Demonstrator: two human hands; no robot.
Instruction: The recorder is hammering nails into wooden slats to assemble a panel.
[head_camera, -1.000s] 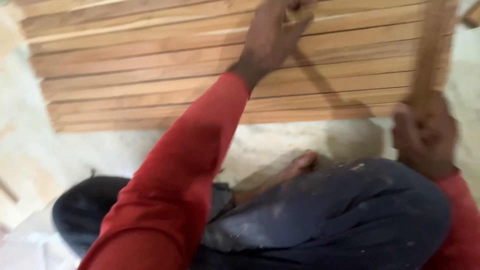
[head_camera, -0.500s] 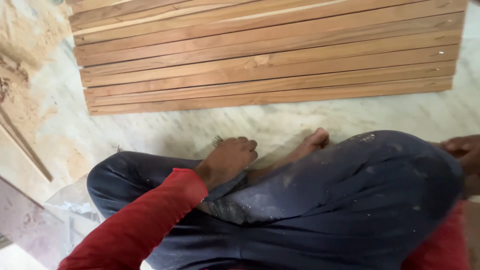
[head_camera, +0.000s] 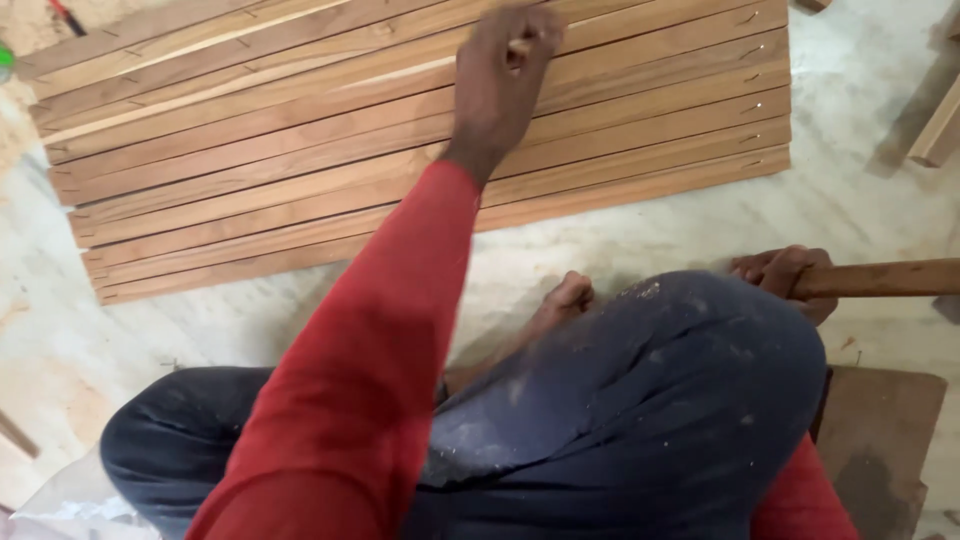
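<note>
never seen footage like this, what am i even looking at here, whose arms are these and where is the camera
The camera sits on a person's head and looks down, so the arms and knees are that person's own. They sit on a dusty floor in dark trousers and red sleeves. In front lies a row of long wooden slats, side by side. The left hand reaches out over the slats, pinching something small, too blurred to name. The right hand grips a wooden handle beside the knee; its far end is out of view.
</note>
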